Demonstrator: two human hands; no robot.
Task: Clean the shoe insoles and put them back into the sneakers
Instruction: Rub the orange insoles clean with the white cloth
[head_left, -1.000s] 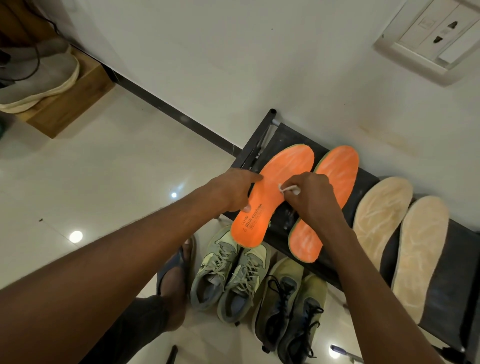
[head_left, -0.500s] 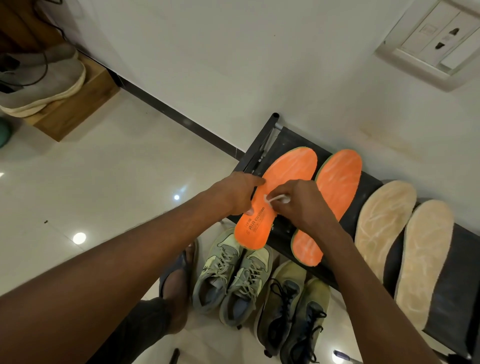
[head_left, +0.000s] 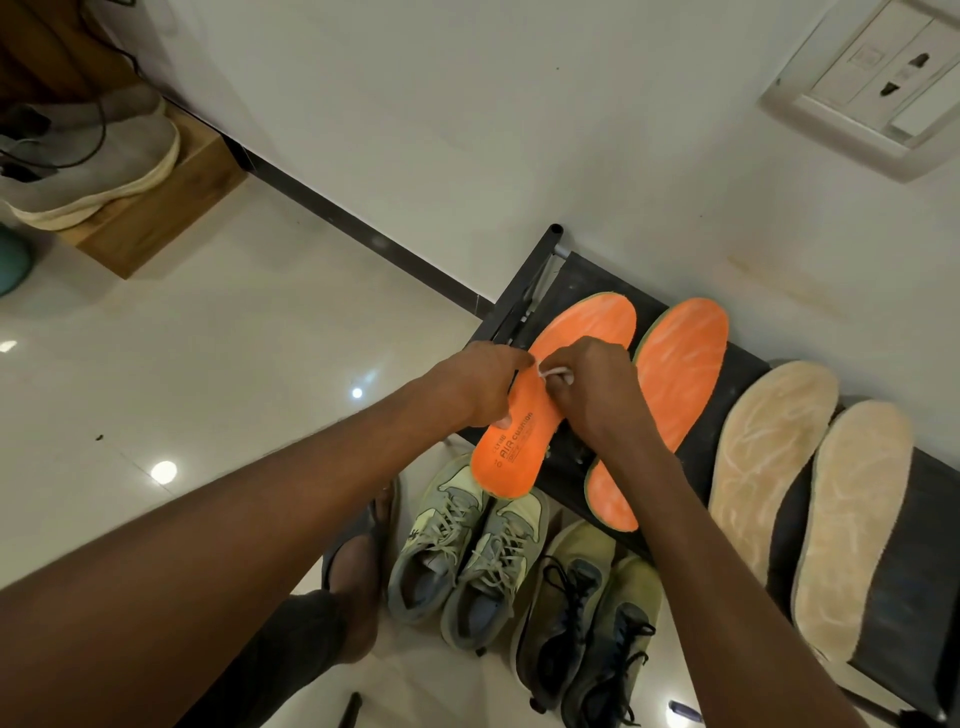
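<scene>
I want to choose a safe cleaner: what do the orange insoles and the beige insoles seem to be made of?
Printed orange insole: probably foam with a smooth matte top, green edge showing. Second orange insole: same look, streaked paler. Beige insoles: likely foam or fabric-faced, with a rough, cracked-looking surface. None can be told for certain.

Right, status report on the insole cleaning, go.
Left hand steadies the printed orange insole on the black rack. Right hand pinches a small white tool against it. Nothing in the way.
</scene>
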